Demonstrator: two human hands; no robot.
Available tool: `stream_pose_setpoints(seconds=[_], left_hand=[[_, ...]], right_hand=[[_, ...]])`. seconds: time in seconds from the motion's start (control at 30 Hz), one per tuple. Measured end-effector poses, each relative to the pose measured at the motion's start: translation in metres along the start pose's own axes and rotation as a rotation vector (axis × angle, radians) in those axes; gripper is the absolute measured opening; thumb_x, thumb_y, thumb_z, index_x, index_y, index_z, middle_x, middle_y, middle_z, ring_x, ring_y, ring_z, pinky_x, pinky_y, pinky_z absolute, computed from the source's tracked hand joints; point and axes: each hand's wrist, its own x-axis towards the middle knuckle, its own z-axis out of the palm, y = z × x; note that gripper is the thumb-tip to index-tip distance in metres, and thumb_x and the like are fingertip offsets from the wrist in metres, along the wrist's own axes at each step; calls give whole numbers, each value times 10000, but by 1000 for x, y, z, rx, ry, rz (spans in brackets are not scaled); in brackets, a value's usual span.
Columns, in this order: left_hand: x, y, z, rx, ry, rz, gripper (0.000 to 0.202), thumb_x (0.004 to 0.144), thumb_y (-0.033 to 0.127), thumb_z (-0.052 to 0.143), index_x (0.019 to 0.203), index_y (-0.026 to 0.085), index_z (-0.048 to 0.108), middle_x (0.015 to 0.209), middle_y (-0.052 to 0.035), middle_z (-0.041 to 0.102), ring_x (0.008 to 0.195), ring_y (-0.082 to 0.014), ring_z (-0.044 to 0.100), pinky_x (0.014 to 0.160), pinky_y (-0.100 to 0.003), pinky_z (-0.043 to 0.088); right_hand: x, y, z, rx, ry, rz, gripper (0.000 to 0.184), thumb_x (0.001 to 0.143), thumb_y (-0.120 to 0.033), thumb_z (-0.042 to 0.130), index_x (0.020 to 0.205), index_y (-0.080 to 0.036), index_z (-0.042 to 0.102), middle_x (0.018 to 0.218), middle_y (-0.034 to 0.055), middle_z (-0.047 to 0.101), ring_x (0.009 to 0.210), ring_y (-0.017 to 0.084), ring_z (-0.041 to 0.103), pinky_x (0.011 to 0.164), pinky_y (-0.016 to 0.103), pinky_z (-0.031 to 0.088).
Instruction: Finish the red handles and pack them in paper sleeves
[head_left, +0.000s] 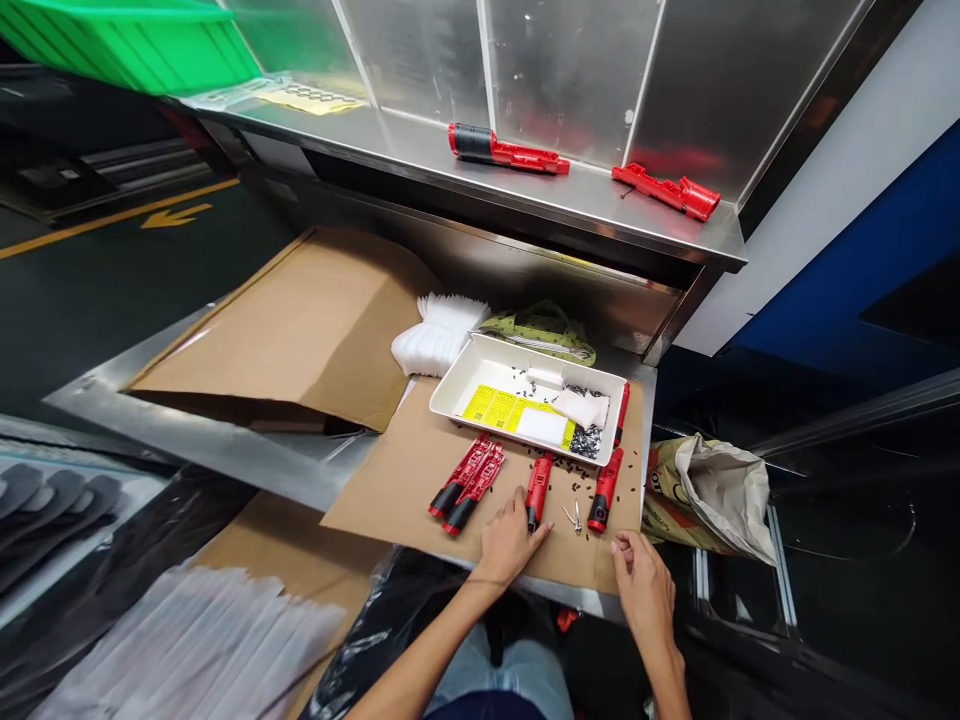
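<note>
My left hand (507, 541) rests on the cardboard sheet (409, 470) with its fingers curled around the black lower end of a red tool handle (537, 489). My right hand (637, 580) sits at the sheet's front right edge, fingers curled loosely, with nothing visible in it. Two more red handles (468, 483) lie side by side left of my left hand. Another red handle (606, 487) lies to the right, with two loose silver screws (574, 516) between it and my left hand. Small black screws are scattered on the cardboard.
A white tray (480, 372) holding screws, a yellow label and white packets stands behind the handles. Red handle parts (507, 150) (667, 190) lie on the steel shelf above. A folded cardboard (300, 330) leans at left, white bags (439, 335) beside it, a crumpled sack (712, 490) at right.
</note>
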Motion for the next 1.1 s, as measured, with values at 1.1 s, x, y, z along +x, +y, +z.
stream_pose_setpoints(seconds=[1.1], left_hand=[[-12, -60, -60, -1085, -978, 205, 882, 784, 852, 315, 1286, 164, 545, 1133, -158, 696, 1054, -275, 664, 826, -389, 548]], right_hand=[[-41, -32, -43, 279, -153, 213, 466, 846, -532, 578, 1114, -173, 707, 798, 46, 740, 747, 218, 695, 683, 263, 527]])
